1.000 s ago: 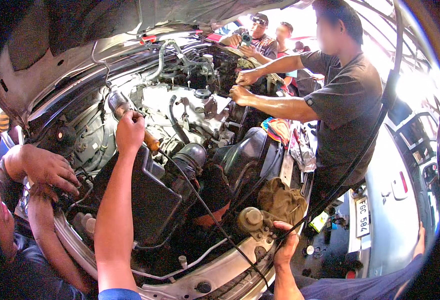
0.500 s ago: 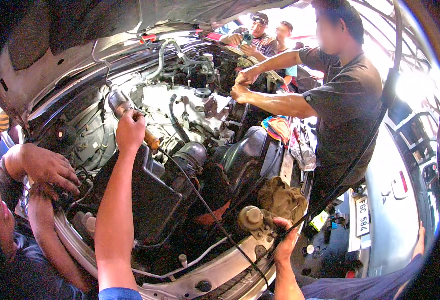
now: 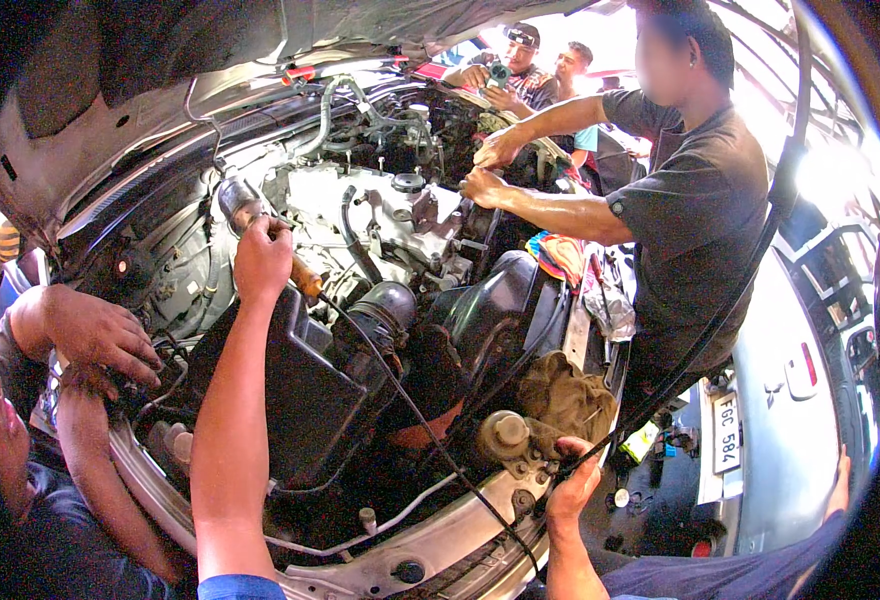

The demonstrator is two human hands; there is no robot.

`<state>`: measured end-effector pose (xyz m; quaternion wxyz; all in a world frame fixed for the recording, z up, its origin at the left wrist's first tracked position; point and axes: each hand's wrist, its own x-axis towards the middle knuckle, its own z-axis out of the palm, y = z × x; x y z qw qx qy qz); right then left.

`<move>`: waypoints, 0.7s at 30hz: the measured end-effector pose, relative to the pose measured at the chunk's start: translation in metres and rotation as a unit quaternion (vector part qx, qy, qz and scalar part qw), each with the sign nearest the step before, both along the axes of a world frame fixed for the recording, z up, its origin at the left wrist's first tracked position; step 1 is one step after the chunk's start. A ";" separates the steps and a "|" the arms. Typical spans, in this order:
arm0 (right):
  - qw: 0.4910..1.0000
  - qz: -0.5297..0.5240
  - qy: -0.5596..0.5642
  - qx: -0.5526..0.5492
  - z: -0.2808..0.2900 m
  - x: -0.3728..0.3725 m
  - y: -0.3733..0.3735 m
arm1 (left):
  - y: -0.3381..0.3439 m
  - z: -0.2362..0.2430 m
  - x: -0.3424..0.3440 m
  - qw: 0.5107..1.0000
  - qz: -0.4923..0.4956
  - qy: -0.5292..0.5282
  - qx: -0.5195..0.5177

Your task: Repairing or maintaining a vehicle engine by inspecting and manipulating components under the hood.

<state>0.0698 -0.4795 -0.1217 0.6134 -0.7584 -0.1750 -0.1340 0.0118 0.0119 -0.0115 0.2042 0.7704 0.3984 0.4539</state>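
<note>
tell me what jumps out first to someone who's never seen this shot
The open engine bay fills the middle, crowded with hoses and metal parts under the raised hood. The person's left hand reaches up into it, gripping a work light with an orange handle, while the right hand rests at the front edge by a brownish rag. At the right, a co-worker in a dark shirt leans over the engine with both hands in it.

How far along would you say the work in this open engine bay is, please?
Done: the hood is up and the pale metal engine top lies exposed. In hand: the left hand aims a corded work lamp with an orange handle into the bay, and the right hand rests on the front edge by the olive rag. A co-worker's hands work at the engine. Left: nothing looks reassembled.
</note>
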 end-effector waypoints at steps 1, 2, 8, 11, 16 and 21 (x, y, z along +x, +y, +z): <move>1.000 0.000 -0.005 -0.002 0.000 0.000 0.000 | 0.001 0.000 0.000 1.000 -0.001 -0.002 0.000; 1.000 -0.001 -0.010 -0.005 0.001 0.000 0.001 | 0.001 0.000 0.000 1.000 -0.002 -0.004 0.002; 0.998 -0.022 -0.041 -0.042 0.006 0.002 0.003 | 0.001 -0.001 0.000 1.000 -0.009 -0.011 -0.006; 0.999 -0.025 -0.022 -0.033 0.003 0.004 0.003 | 0.000 -0.001 0.000 1.000 -0.007 -0.010 0.003; 0.999 -0.021 -0.030 -0.033 -0.001 0.008 0.002 | -0.001 0.000 -0.001 1.000 -0.009 -0.006 0.013; 0.998 -0.040 0.008 -0.053 -0.001 0.008 -0.001 | -0.003 0.002 0.000 1.000 -0.003 -0.011 0.003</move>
